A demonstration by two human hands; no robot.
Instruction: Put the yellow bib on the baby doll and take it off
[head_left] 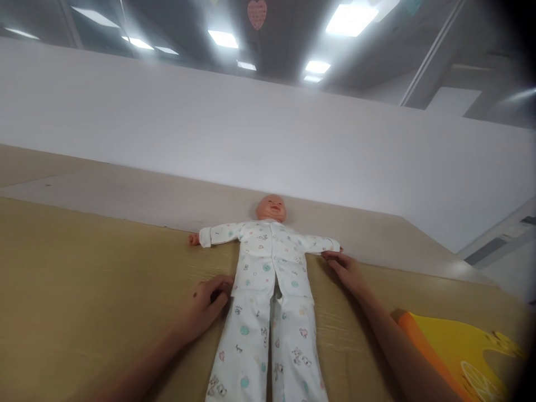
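Observation:
A baby doll (272,207) lies on its back with both arms spread out to the sides. It wears a white printed pajama top (268,257), parted below the chest, and matching white pants (247,346). My right hand (344,269) is at the lower edge of the sleeve (320,244) on the right, with the fingertips closed on the fabric near the cuff. On the other side, my left hand (209,301) rests beside the top's hem, its fingers loosely curled and the thumb apart from them. Nothing shows between those fingers. The pant ends are out of frame.
The doll lies on a tan tabletop (84,268) with a paler strip (125,187) behind it. A white partition (209,128) rises at the back, below glass panes. At the lower right lies a yellow and orange item (452,340) with a citrus-slice print.

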